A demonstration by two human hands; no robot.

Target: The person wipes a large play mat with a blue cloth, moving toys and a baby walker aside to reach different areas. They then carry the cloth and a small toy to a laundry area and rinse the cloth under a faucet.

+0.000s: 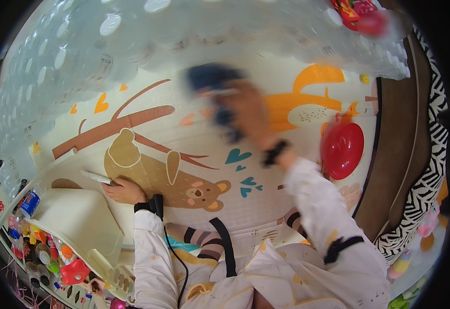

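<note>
My right hand (250, 112), blurred by motion, grips a dark blue cloth-like item (213, 77) above the printed play mat (205, 143). Its exact kind is too blurred to tell. Down on the mat by the printed bear, my left hand (126, 191) has its fingers around the dark end of a thin, pale, flat object (95, 177), which points left; I cannot tell what it is. A shiny red balloon (343, 150) lies on the mat to the right of my right wrist.
Translucent bumpy plastic (105, 50) curves across the far side. At left stands a cream plastic bin (78, 216), with many toys beside it and a blue can (29, 204) near its edge. Brown fabric (395, 154) and zebra-patterned cloth (437, 131) border the right.
</note>
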